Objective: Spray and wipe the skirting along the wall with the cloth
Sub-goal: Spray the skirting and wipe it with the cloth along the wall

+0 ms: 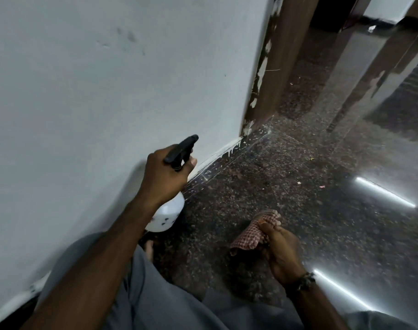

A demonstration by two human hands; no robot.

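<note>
My left hand [166, 175] grips a white spray bottle [166, 216] by its black trigger head [182, 148], nozzle aimed along the wall. The dark stone skirting [224, 158], streaked and speckled with white paint, runs along the foot of the white wall [108, 79] toward the door frame. My right hand [280, 248] holds a bunched red-and-white checked cloth [250, 234] low over the floor, apart from the skirting.
A brown wooden door frame [281, 58] with flaking white paint ends the wall at the right. Glossy dark speckled floor [298, 210] spreads right, with bright light strips reflected in it. My grey-trousered knees [155, 294] fill the bottom of the view.
</note>
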